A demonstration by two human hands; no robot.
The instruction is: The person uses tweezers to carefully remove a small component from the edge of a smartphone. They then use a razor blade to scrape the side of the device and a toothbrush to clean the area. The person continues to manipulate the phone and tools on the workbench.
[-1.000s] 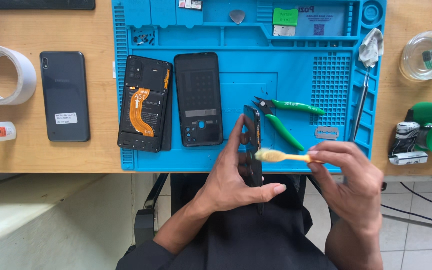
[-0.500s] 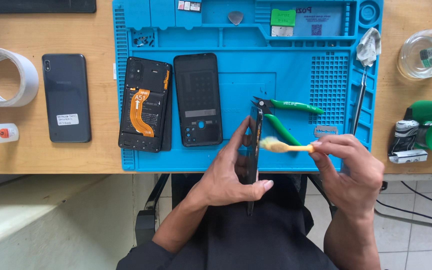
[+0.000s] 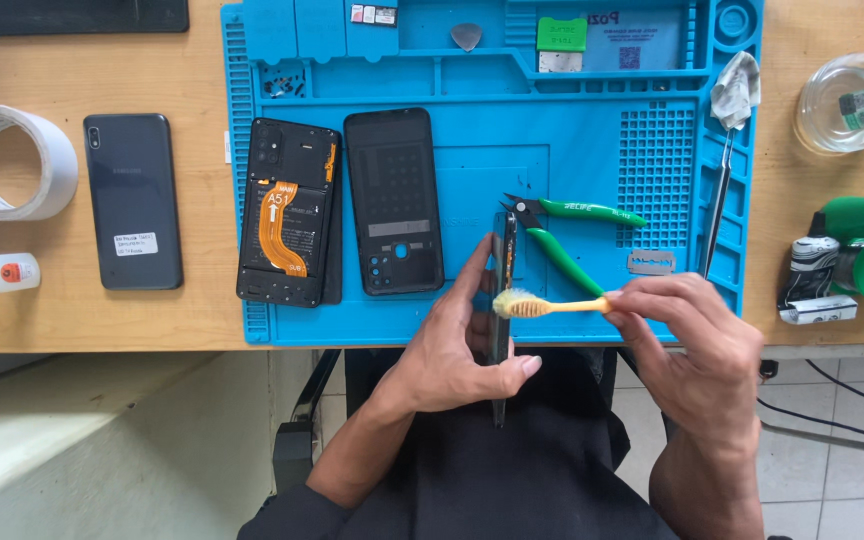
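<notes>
The left hand grips a thin black phone on edge, fingers wrapped around it. The right hand pinches a yellow toothbrush, its frayed bristles touching the phone. Behind them, green-handled cutters lie on a ridged blue mat.

I record a bright blue work mat across the upper centre, on a pale wood-grain worktop. Centre frame, the toothbrush shows a yellow handle and cream bristles; the phone frame it meets is black. The cutters have green handles. Centre left, the opened phone is black with an orange flex strip. At left, the tape roll is white and the phone beside it dark grey.
</notes>
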